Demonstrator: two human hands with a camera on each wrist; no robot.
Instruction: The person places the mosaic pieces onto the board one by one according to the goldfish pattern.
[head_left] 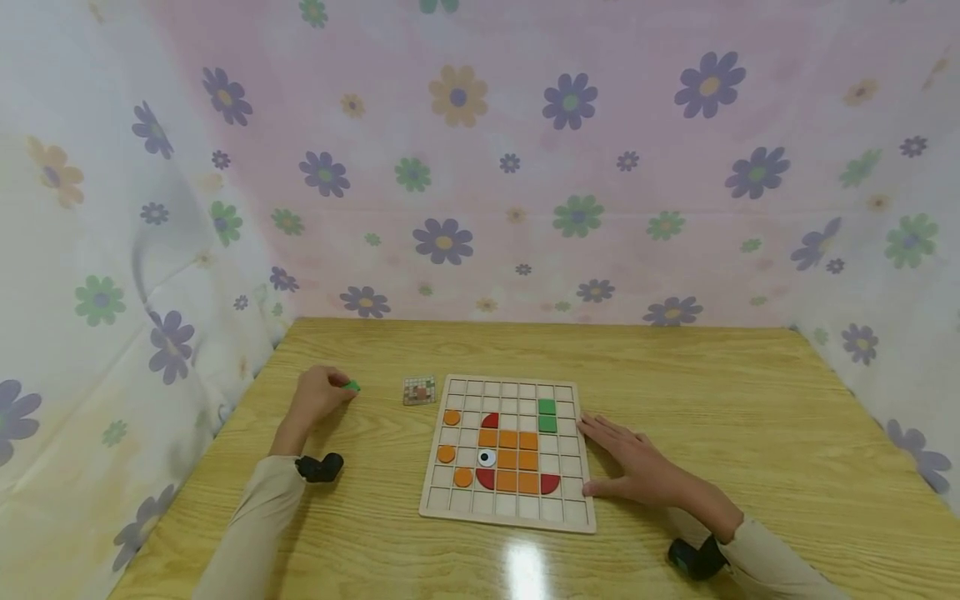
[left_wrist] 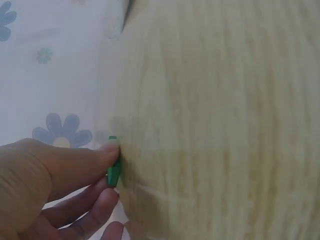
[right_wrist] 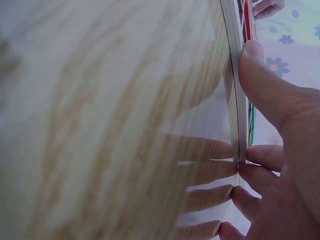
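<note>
Between thumb and fingers, my left hand (head_left: 318, 393) pinches a small green piece (left_wrist: 114, 170) above the table's left part; its full outline is covered by the fingers. A square wooden grid board (head_left: 510, 506) lies flat at the middle. On it sit orange squares (head_left: 507, 460), red quarter-round pieces (head_left: 550, 484), a white eye piece (head_left: 487, 457), two green squares (head_left: 547, 407) and three orange discs (head_left: 447, 454). My right hand (head_left: 637, 468) touches the board's right edge with thumb and fingertips, its fingers extended; the right wrist view shows this contact along the rim.
A small pattern card (head_left: 419, 390) lies between my left hand and the board. The wood-grain table (head_left: 675, 367) is bordered by flowered cloth (head_left: 510, 192) at the back and both sides. Black devices (head_left: 320, 468) are strapped at both wrists.
</note>
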